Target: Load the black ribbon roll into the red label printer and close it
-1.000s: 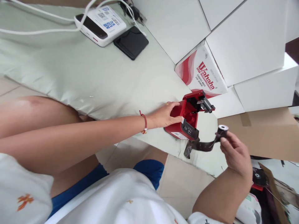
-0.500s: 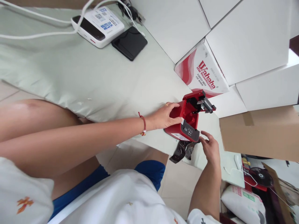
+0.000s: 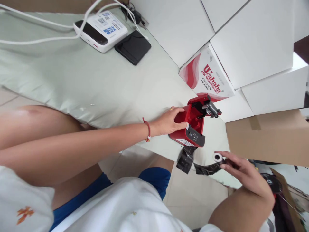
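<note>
A red label printer [image 3: 195, 123] stands on the table with its lid swung up, showing a red inner well and a dark panel with small buttons. My left hand [image 3: 167, 122] grips its near side, thumb on the rim by the panel. Off to the right of it, my right hand [image 3: 243, 170] pinches a small roll [image 3: 218, 157] with a white core end facing me. From the roll hangs a dark, shiny strip [image 3: 206, 169]. More crumpled dark strip [image 3: 185, 161] droops over the table edge below the printer; whether the two pieces join is unclear.
On the pale table cover [image 3: 135, 87] lie a white power bank [image 3: 109, 29] with white cables, a black phone [image 3: 133, 47] and keys [image 3: 135, 14]. White boxes [image 3: 253, 45], a Wahaha carton [image 3: 207, 75] and a brown cardboard box [image 3: 265, 137] stand along the far side.
My right hand has moved down and right, away from the printer's corner, and now holds the roll with its strip stretched out. My left hand stays on the printer.
</note>
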{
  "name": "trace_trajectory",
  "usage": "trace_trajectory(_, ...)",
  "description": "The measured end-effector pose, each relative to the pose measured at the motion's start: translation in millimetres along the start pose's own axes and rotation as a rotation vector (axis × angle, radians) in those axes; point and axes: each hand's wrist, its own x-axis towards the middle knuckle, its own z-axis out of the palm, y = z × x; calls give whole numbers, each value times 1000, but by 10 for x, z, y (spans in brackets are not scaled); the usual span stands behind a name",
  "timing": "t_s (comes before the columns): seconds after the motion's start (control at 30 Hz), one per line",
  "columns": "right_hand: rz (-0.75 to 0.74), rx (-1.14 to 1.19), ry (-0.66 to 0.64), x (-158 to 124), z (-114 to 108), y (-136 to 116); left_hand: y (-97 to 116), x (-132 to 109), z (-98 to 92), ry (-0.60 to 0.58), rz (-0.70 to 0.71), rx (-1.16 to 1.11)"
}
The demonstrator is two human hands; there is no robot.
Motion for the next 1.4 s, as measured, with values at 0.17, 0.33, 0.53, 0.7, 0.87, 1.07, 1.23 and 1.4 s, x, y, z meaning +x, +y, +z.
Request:
trace_trajectory(0.17,-71,-30,160,274,-80,-469,-9,-5,29,28,0,4)
trace_trajectory(0.33,-109,-127,189,974,193,-915,37,-45,33,54,16,37)
trace_trajectory(0.53,-208,-241,-9,1409,239,-1113,102,-97,44,100,127,93)
trace_trajectory(0.7,-267,-366,-92,1524,189,-1149,125,-203,107,137,462,240)
trace_trajectory(0.87,-287,-398,-263,1634,261,-1193,112,-324,133,-100,773,483)
trace_trajectory(1.07,-353,-219,-55,1350,220,-1196,69,-381,174,-142,868,641)
trace_trajectory(1.23,-323,9,642,1184,166,-1140,40,-413,202,-96,977,651)
trace_trajectory(1.4,-315,-193,753,1394,238,-899,31,-430,201,-87,1000,675)
